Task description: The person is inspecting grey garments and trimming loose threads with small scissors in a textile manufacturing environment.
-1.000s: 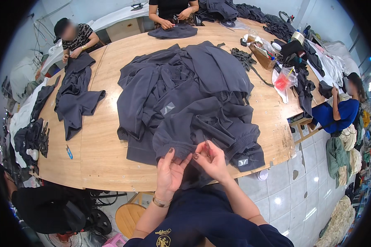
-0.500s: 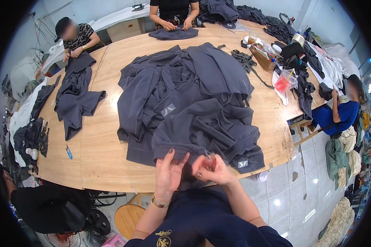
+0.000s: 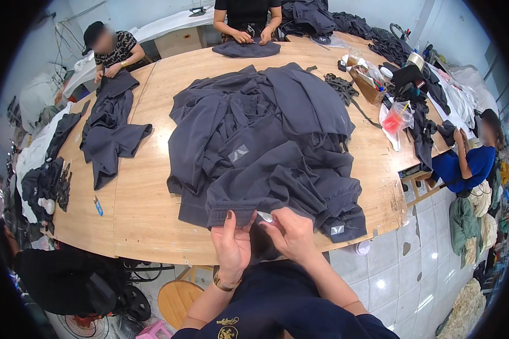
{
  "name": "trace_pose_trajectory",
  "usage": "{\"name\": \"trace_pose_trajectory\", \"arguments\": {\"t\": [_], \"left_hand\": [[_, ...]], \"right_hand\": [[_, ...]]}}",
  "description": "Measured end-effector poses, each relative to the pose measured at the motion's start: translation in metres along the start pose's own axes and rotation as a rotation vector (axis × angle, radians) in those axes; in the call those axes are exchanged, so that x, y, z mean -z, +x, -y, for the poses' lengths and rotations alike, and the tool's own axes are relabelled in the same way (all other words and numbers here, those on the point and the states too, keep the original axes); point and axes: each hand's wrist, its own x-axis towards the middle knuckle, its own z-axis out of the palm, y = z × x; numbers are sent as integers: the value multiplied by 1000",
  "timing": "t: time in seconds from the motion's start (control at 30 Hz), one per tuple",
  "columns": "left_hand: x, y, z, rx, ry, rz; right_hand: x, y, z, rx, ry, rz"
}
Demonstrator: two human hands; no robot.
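Observation:
A heap of dark grey garments (image 3: 316, 107) with elastic edges and small light patches lies in front of me. My left hand (image 3: 232, 248) is closed on the gathered elastic edge of the nearest garment (image 3: 237, 195), thumb on top and fingers underneath. Just right of it, my right hand (image 3: 293, 233) is closed around what look like small thread snips (image 3: 264, 217). Their silver tip points left at the elastic edge, and the grip is hidden in my fingers. Whether the tip touches the cloth, I cannot tell.
On the wooden table (image 3: 138, 226), a blue cutter (image 3: 98, 206) and another dark garment (image 3: 116, 124) lie to the left. A box of tools (image 3: 369, 87) and a bagged red drink (image 3: 398, 117) stand at the right. Three people work around the table. A wooden stool (image 3: 178, 302) is below.
My right hand has turned and moved closer to my left, its silver tip now beside the elastic edge. My left fingers have closed further on the cloth. The whole view has shifted slightly.

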Motion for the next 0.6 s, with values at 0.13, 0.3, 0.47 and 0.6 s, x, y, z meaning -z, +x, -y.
{"name": "trace_pose_trajectory", "arguments": {"t": [0.13,0.3,0.47,0.6], "left_hand": [[4,-1,5,47,-27,-4],[5,-1,6,71,-16,12],[0,-3,5,66,-14,43],[6,-3,9,46,10,47]], "right_hand": [[-3,1,-5,111,-230,-21],[-3,2,-6,165,-317,-26],[-2,2,-6,150,-302,-14],[0,2,-6,156,-300,6]]}}
